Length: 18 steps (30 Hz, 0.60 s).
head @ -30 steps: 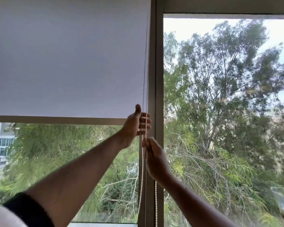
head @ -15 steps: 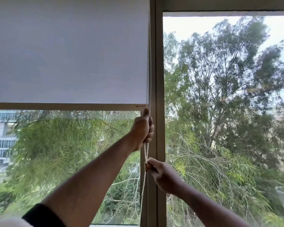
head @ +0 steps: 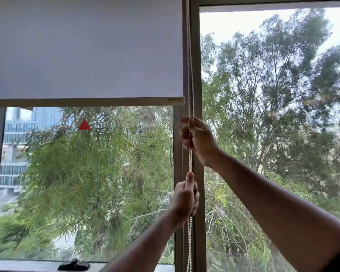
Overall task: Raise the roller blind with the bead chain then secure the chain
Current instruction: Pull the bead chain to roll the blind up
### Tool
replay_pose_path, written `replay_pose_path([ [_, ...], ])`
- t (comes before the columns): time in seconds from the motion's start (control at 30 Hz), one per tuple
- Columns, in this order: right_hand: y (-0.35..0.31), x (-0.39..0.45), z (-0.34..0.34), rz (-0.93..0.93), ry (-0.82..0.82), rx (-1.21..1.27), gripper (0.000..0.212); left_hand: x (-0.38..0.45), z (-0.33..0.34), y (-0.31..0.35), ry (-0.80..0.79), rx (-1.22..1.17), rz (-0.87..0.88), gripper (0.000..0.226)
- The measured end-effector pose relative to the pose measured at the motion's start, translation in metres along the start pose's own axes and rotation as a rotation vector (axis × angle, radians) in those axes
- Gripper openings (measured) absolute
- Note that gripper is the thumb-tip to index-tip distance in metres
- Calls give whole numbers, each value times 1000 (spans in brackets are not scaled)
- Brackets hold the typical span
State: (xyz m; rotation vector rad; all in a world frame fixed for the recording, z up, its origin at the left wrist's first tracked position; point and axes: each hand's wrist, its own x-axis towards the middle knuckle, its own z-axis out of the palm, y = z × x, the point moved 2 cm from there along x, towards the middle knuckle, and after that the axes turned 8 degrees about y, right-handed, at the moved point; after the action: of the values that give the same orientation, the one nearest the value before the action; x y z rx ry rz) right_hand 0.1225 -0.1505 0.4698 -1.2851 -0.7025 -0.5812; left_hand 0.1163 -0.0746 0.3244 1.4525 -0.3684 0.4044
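Observation:
A white roller blind (head: 86,52) covers the upper part of the left window pane, and its bottom bar (head: 82,102) hangs a bit above mid-height. The white bead chain (head: 190,160) runs down along the blind's right edge, in front of the window post. My right hand (head: 199,140) is closed around the chain just below the bottom bar. My left hand (head: 185,197) is closed around the same chain lower down, thumb pointing up. Below my left hand the chain hangs out of the frame.
The grey window post (head: 197,79) stands directly behind the chain. A dark small object (head: 74,266) lies on the sill at the lower left. A red triangle (head: 84,125) shows on the left pane. Trees and buildings are outside.
The blind's bottom bar has risen. My left hand went down the chain from the upper grip to the lower one, and my right hand moved up above it.

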Motion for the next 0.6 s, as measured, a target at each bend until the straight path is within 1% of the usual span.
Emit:
replay_pose_path([
  [0.07,4,2,8,-76,72,-48,40,-1,-3,-6,19,-24,27,52],
  [0.13,10,-4,13,-159,79,-69,45,0,-5,-7,23,3,55,50],
  [0.2,11,-12,14,-246,80,-79,43,1,-11,-3,1,58,82,52],
  [0.27,11,-19,11,-310,102,-115,39,7,-23,11,20,112,119,61],
  [0.37,17,-32,7,-350,118,-213,34,23,-39,52,77,89,169,70],
  [0.43,23,-41,6,-335,93,-213,31,33,-39,88,78,62,191,73],
  [0.53,28,-57,7,-370,81,-200,26,41,-28,136,69,-16,182,65],
  [0.6,35,-67,9,-341,95,-210,29,43,-18,161,55,-53,181,61],
])
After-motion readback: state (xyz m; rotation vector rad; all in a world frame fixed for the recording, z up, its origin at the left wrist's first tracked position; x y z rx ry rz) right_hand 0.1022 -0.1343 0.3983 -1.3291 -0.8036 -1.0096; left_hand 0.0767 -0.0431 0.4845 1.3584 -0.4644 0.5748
